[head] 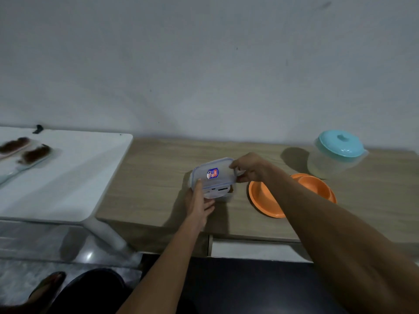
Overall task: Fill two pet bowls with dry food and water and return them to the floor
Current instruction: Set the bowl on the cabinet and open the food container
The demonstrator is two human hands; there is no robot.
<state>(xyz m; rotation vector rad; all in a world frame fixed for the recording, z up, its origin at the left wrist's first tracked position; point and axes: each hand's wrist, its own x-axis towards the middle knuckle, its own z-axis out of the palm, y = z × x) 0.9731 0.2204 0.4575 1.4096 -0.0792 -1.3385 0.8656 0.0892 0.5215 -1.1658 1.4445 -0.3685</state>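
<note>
Now both hands grasp container (lidded); bowls beside.

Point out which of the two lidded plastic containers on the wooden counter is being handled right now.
The small clear container with the blue-edged lid: left hand and right hand both grip it. The tub with the turquoise lid stands untouched at the back right.

Two orange bowls, a turquoise-lidded clear tub, a blue-rimmed clear container on wood-grain counter.

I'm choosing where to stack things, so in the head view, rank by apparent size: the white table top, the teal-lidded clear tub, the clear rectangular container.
1. White table top, largest.
2. Teal-lidded clear tub.
3. Clear rectangular container, smallest, partly hidden by hands.
</note>
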